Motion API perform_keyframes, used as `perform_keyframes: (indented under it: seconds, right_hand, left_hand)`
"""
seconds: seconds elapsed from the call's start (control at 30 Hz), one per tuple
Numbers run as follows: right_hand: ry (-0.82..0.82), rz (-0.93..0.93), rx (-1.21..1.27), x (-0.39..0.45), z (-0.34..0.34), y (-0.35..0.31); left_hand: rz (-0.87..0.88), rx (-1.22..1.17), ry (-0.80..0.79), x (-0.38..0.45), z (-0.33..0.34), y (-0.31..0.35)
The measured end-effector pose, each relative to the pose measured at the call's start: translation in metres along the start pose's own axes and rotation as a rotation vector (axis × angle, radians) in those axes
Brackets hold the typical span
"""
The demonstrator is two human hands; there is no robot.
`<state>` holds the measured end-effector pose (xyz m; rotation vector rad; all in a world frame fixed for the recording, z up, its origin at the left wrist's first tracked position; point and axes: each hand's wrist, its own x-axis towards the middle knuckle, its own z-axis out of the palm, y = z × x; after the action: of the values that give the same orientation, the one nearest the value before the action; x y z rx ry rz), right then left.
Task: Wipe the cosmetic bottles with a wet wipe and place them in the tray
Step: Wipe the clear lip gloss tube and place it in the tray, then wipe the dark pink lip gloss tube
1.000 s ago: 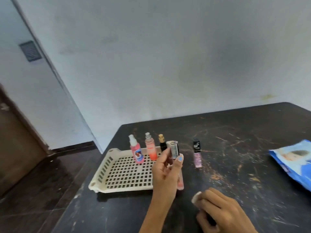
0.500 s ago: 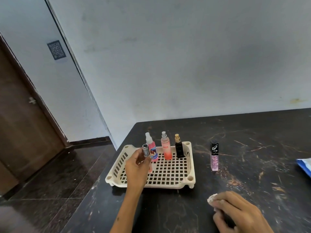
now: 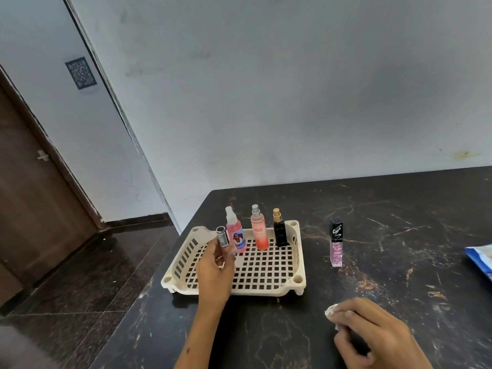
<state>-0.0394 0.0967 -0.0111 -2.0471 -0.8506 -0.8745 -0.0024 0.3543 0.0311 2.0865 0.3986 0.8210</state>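
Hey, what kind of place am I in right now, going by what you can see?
Probably a room in a home, though that is a guess. A dark marble-look counter meets a plain painted wall, a wooden door stands at the left, and the floor is dark polished tile.

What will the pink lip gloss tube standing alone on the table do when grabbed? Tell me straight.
The lip gloss tube is tall and narrow on a small base, so a sideways nudge would probably tip it. Its squarish cap suggests it would not roll far. It looks rigid and light, so a pinch should lift it, though the glossy surface may be slippery, especially once wet-wiped.
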Motion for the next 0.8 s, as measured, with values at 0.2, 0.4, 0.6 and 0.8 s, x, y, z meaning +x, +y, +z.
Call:
perform_keyframes:
  seconds: [0.2, 0.4, 0.6, 0.8]
  right_hand:
    - [-0.031, 0.016, 0.014, 0.0, -0.001, 0.0]
    - [-0.042, 0.014, 0.024, 0.0, -0.002, -0.002]
    - [-0.059, 0.038, 0.037, -0.002, -0.002, 0.0]
    - [-0.072, 0.02, 0.043, -0.002, -0.002, 0.004]
  left_hand:
    - [-0.03, 0.02, -0.009, -0.001, -0.001, -0.001]
    - [-0.046, 0.009, 0.007, -0.001, -0.001, -0.001]
    - [0.174, -0.045, 0.309, -0.01, -0.006, 0.021]
    - [0.631, -0.123, 0.048, -0.039, 0.028, 0.08]
